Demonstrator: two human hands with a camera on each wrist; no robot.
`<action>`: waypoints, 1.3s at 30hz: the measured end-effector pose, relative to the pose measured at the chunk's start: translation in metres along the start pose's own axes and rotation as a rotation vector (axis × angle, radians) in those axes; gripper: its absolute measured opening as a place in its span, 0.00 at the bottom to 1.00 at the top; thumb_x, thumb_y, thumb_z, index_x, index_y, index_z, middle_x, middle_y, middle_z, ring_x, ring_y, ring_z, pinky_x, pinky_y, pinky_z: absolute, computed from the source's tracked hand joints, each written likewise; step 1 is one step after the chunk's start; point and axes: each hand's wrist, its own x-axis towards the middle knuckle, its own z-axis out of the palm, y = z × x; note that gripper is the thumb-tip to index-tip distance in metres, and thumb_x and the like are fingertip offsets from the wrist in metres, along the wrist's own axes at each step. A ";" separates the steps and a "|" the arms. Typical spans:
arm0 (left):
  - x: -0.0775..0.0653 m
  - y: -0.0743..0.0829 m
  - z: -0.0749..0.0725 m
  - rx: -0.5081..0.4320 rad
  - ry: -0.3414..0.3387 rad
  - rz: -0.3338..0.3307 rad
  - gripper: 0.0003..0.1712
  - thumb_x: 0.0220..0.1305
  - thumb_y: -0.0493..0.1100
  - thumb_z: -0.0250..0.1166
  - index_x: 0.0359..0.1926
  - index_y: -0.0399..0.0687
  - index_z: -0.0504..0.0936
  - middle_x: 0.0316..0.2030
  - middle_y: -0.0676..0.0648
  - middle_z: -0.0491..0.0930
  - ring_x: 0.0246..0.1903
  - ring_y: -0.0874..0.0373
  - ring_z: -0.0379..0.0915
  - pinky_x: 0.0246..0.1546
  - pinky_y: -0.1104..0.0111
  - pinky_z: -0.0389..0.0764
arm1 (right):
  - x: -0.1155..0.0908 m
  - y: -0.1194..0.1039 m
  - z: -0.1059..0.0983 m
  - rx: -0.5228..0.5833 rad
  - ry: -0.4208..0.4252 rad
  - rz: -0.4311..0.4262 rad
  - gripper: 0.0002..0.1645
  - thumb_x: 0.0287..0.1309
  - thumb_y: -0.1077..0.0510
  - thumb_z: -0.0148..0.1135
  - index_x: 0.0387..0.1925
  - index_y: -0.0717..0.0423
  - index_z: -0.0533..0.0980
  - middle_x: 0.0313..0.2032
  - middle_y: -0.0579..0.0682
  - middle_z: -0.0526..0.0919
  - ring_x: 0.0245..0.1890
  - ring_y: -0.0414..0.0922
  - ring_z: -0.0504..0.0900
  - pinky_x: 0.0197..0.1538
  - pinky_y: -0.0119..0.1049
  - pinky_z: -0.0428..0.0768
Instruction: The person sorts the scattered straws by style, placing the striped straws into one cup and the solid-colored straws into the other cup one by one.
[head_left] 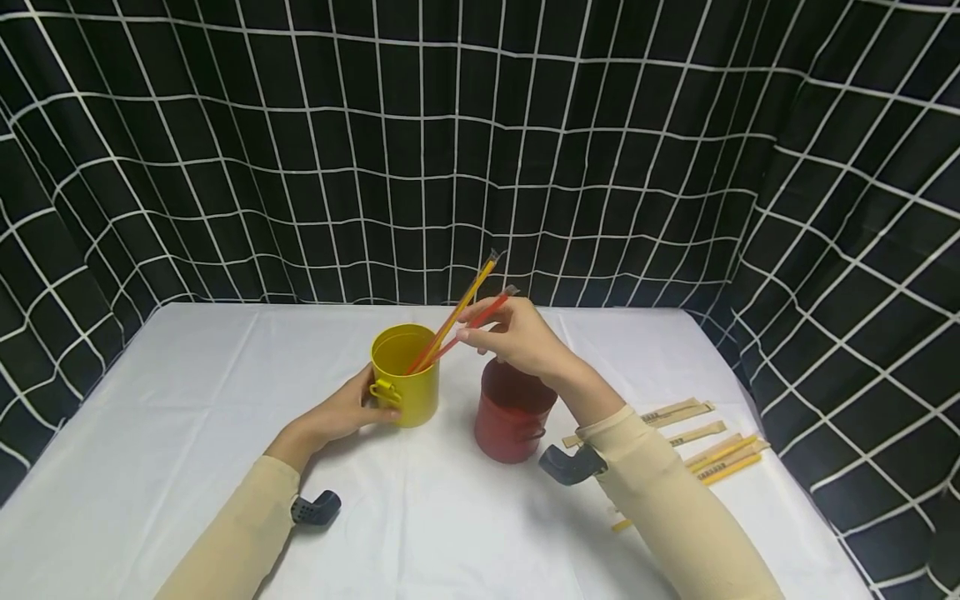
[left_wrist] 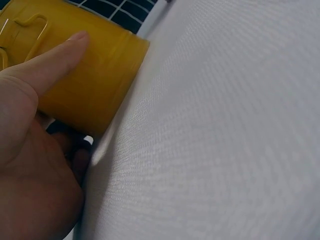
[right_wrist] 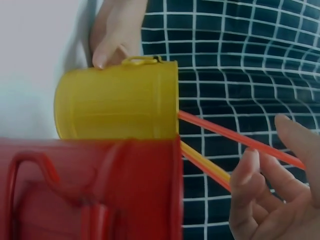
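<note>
My left hand (head_left: 337,412) grips a yellow metal cup (head_left: 412,400) from its left side, the thumb along the front near a small wire handle. Several straws lean out of this cup to the right: a yellow straw (head_left: 472,287), a red one alongside it, and another red straw (head_left: 491,308) with a clear wrapper end. Over the red metal cup (head_left: 506,429), my right hand (head_left: 521,333) is at that last straw. In the right wrist view the red straw (right_wrist: 235,136) passes between thumb and fingers (right_wrist: 245,170), which stand apart.
Several paper-wrapped sticks (head_left: 697,433) and yellow straws (head_left: 731,472) lie on the right of the white-covered table (head_left: 225,375), partly hidden by the right sleeve. A black curtain (head_left: 420,150) with white grid lines hangs behind the table and at its sides.
</note>
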 end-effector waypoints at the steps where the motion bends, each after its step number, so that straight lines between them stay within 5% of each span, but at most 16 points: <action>1: 0.000 0.000 0.000 -0.002 -0.002 0.003 0.55 0.60 0.41 0.72 0.80 0.49 0.48 0.79 0.41 0.52 0.80 0.40 0.39 0.79 0.38 0.38 | -0.001 0.001 -0.002 -0.001 -0.004 0.006 0.18 0.62 0.58 0.68 0.52 0.60 0.83 0.44 0.59 0.87 0.32 0.51 0.83 0.26 0.30 0.78; 15: -0.003 0.000 -0.001 -0.001 -0.001 0.002 0.55 0.60 0.41 0.72 0.80 0.47 0.47 0.80 0.40 0.50 0.81 0.40 0.36 0.79 0.39 0.36 | -0.035 0.015 -0.034 0.020 -0.007 0.004 0.18 0.65 0.60 0.64 0.55 0.61 0.79 0.45 0.59 0.85 0.30 0.41 0.82 0.34 0.32 0.82; 28: -0.003 0.000 0.000 0.004 0.005 -0.003 0.56 0.60 0.41 0.72 0.81 0.49 0.46 0.80 0.41 0.48 0.81 0.40 0.34 0.79 0.39 0.35 | -0.080 0.052 -0.067 0.027 -0.076 -0.045 0.18 0.67 0.63 0.61 0.56 0.65 0.77 0.52 0.68 0.83 0.43 0.43 0.88 0.42 0.34 0.87; 35: -0.001 0.001 0.000 0.009 0.004 -0.014 0.56 0.61 0.41 0.72 0.80 0.50 0.46 0.80 0.42 0.49 0.81 0.40 0.35 0.79 0.39 0.36 | -0.113 0.075 -0.084 -0.019 -0.076 -0.078 0.19 0.66 0.66 0.62 0.57 0.67 0.77 0.46 0.36 0.86 0.43 0.36 0.87 0.45 0.31 0.87; 39: -0.001 0.001 0.001 0.007 0.007 -0.019 0.56 0.61 0.42 0.72 0.81 0.52 0.46 0.81 0.42 0.48 0.81 0.41 0.34 0.79 0.38 0.35 | -0.131 0.087 -0.095 -0.045 -0.091 -0.062 0.19 0.67 0.65 0.61 0.57 0.67 0.78 0.47 0.32 0.86 0.46 0.34 0.86 0.48 0.27 0.86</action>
